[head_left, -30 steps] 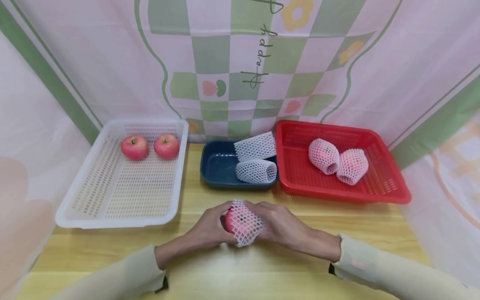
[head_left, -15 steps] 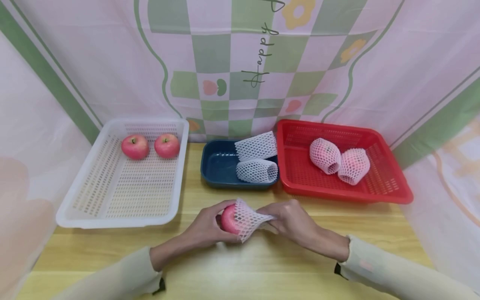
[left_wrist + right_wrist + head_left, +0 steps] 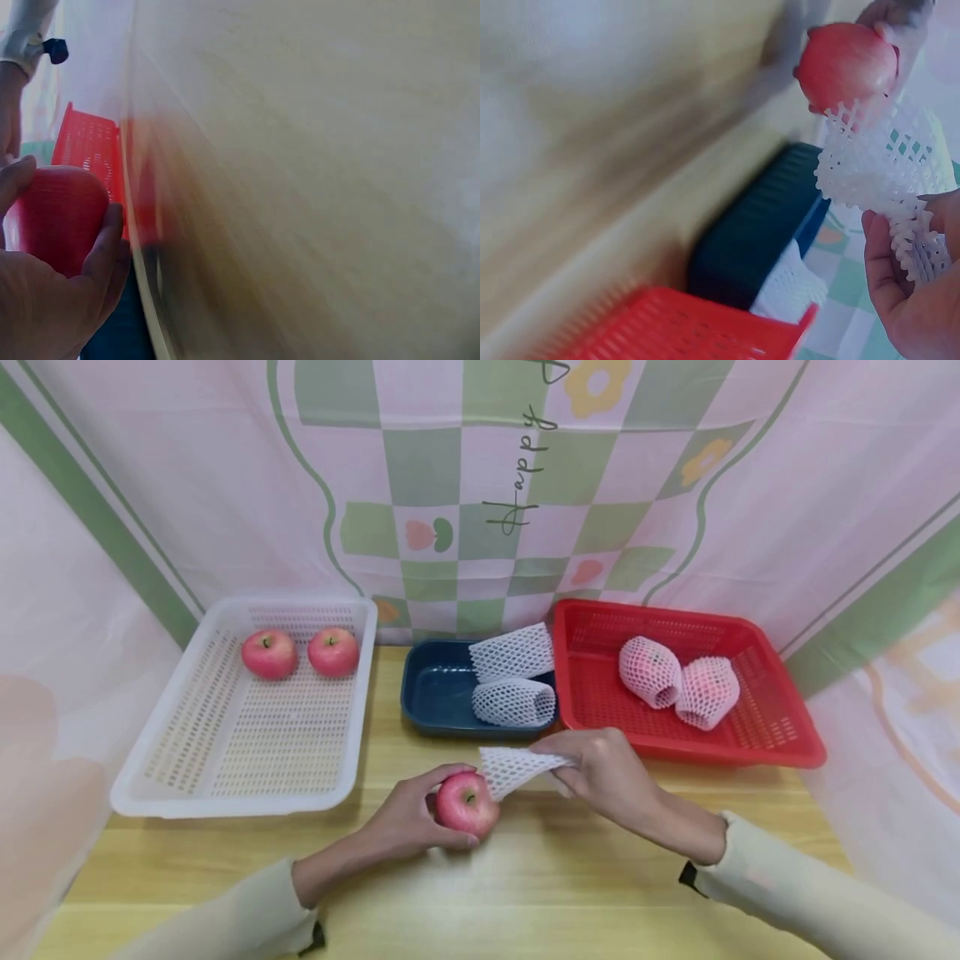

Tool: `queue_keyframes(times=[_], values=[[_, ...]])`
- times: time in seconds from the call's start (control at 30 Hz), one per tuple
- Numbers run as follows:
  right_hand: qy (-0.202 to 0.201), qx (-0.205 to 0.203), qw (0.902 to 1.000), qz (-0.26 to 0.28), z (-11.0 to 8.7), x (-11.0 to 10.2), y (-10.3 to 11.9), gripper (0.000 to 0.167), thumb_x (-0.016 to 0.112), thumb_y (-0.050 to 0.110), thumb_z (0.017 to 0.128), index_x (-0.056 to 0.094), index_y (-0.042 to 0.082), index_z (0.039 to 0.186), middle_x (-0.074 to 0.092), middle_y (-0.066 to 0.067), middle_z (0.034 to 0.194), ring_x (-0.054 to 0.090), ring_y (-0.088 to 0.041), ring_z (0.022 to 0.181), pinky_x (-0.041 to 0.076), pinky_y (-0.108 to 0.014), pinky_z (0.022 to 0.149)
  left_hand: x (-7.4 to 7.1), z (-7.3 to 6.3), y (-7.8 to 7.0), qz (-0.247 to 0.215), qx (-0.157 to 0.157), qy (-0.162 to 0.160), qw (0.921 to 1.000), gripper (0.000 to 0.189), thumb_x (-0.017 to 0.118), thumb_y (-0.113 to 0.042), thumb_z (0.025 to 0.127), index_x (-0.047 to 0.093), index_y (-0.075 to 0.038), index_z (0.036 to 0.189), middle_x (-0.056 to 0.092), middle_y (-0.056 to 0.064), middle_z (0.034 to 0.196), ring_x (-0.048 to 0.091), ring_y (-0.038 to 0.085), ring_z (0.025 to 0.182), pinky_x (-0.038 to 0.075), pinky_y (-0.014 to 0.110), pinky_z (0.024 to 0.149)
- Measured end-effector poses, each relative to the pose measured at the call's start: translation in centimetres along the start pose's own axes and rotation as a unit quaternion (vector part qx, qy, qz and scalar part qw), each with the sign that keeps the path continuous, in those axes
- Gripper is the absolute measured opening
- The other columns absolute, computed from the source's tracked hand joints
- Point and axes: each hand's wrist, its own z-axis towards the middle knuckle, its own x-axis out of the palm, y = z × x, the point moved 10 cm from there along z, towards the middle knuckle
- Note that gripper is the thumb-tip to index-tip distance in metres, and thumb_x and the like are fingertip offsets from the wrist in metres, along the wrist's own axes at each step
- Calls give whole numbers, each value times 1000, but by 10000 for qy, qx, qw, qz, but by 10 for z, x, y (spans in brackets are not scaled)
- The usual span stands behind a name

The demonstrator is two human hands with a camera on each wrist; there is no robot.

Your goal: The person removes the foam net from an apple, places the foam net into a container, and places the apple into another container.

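I have the left hand (image 3: pixel 405 821) gripping a bare apple (image 3: pixel 467 807) at the near surface (image 3: pixel 480 910), the right hand (image 3: pixel 611 781) pinching a foam net (image 3: pixel 512 768) just right of it. Farther off, I see a blue tray (image 3: pixel 441 689) between white basket (image 3: pixel 281 752), left, and red basket (image 3: pixel 588 689), right.

Apple (image 3: pixel 64 214) — partly hidden by left hand (image 3: pixel 56 300); red basket (image 3: pixel 686 330) — cropped, blurred in right-wrist view.
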Motion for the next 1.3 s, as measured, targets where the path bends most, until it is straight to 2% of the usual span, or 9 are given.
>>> queue_keyframes(times=[0.27,0.4,0.53,0.8,0.97,1.07,1.3], values=[[-35,-259,9995,-152,26,-23,7,44,97,-2,68,82,3,109,81,-10,102,79,-26,90,66,-43,77,-4,-6,-3,61,56,-14,10000,84,97,-30,74,60,-19,149,70,6,133,70,16,100,60,27,84],[-52,-355,9989,-307,44,-29,9,38,95,-3,72,81,2,107,81,-11,100,78,-24,88,66,-45,79,-6,-9,-6,67,32,-1,10000,87,97,-31,75,58,-18,151,69,5,136,70,17,107,60,29,88],[156,-191,9987,-448,60,-28,4,36,92,1,77,80,2,110,80,-12,103,77,-26,88,65,-47,81,-8,-12,-10,2,8,-8,10000,87,97,-31,76,57,-15,151,68,6,137,70,18,110,59,31,92],[870,393,9941,-504,88,-3,-10,39,88,10,86,76,1,122,78,-15,115,76,-30,99,64,-46,90,-14,-19,-23,-93,-8,-36,10000,83,98,-27,76,59,-15,148,69,9,135,71,21,110,62,38,92],[1171,706,9891,-544,99,16,-19,44,87,13,87,75,3,128,78,-15,119,77,-30,101,63,-47,93,-17,-23,-27,-149,-150,-38,9998,82,97,-27,77,59,-21,148,67,8,137,70,24,115,62,40,94],[1314,780,9860,-665,104,28,-24,44,85,14,89,74,4,130,78,-14,116,77,-29,96,63,-46,92,-19,-25,-30,-199,-167,-53,9996,81,98,-27,76,59,-24,148,67,7,137,70,25,115,62,41,94],[1514,778,9800,-1026,110,53,-33,37,80,13,92,74,3,127,78,-15,115,76,-29,97,64,-45,90,-28,-28,-39,-259,-116,-92,9996,81,97,-27,76,59,-26,147,67,6,136,71,23,114,62,39,92]])
